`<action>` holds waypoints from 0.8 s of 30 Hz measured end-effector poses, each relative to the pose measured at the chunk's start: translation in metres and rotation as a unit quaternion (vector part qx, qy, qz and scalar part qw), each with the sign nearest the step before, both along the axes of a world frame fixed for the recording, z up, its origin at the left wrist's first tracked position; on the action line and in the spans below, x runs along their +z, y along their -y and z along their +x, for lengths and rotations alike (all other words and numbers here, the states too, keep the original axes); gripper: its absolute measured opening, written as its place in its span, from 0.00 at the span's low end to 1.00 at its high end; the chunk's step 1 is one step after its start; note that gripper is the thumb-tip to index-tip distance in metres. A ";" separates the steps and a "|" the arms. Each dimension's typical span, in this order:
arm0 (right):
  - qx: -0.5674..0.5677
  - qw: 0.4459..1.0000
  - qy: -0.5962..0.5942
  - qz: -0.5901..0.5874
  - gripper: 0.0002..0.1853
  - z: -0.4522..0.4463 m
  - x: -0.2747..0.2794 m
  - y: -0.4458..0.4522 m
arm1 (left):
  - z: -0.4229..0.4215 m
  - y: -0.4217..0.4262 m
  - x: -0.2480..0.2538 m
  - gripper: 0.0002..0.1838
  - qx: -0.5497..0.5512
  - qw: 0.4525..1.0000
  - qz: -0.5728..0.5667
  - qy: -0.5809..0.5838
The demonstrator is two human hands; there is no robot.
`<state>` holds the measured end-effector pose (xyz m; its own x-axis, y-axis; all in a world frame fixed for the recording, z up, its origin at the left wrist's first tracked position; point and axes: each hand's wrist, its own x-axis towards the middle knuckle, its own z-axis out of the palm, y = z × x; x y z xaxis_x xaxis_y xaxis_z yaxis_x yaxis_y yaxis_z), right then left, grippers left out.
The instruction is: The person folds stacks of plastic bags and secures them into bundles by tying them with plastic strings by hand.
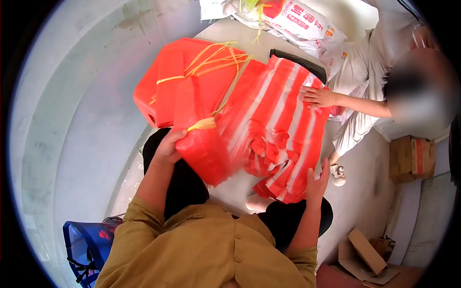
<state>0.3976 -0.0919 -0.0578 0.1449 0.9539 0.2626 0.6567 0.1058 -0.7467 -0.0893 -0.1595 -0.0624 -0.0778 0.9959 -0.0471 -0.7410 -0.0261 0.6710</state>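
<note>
My left hand (172, 146) is closed on the edge of a folded bundle of red plastic bags (204, 153), bound near its middle with a yellow tie (202, 124). Beside it lies a spread stack of red-and-white striped plastic bags (283, 110), crumpled at its near end. At the stack's lower right edge, my right hand (317, 185) has its fingers apart, close to or touching the plastic. Another person's hand (317, 97) rests flat on the stack's far right part.
A large pile of red bags (165, 67) with loose yellow ties (216, 60) sits at the back left. White printed sacks (307, 21) lie behind. Cardboard boxes (408, 158) stand right, flattened cardboard (365, 254) lower right, and a blue container (89, 245) lower left.
</note>
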 end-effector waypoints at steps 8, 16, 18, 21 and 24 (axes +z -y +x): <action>0.039 0.986 -0.086 -0.135 0.44 -0.013 -0.020 -0.063 | 0.032 -0.082 -0.009 0.28 -0.034 0.992 -0.111 -0.046; 0.116 0.989 -0.029 -0.082 0.45 -0.019 -0.028 -0.110 | 0.060 -0.074 -0.024 0.27 -0.038 0.977 -0.186 -0.101; 0.137 0.985 -0.028 -0.100 0.44 -0.026 -0.022 -0.132 | 0.069 -0.067 -0.020 0.26 0.002 0.982 -0.174 -0.075; 0.156 0.980 -0.025 -0.123 0.44 -0.033 -0.016 -0.154 | 0.069 -0.062 -0.019 0.26 0.019 0.980 -0.188 -0.066; 0.159 0.980 -0.024 -0.115 0.42 -0.028 -0.019 -0.154 | 0.063 -0.062 -0.006 0.25 0.036 0.979 -0.186 -0.070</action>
<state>0.3692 0.0622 -0.0773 -0.1620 0.9862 0.0348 0.5819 0.1240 -0.8038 -0.0266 -0.0977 -0.0686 -0.1788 0.9035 -0.3894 -0.6469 0.1903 0.7385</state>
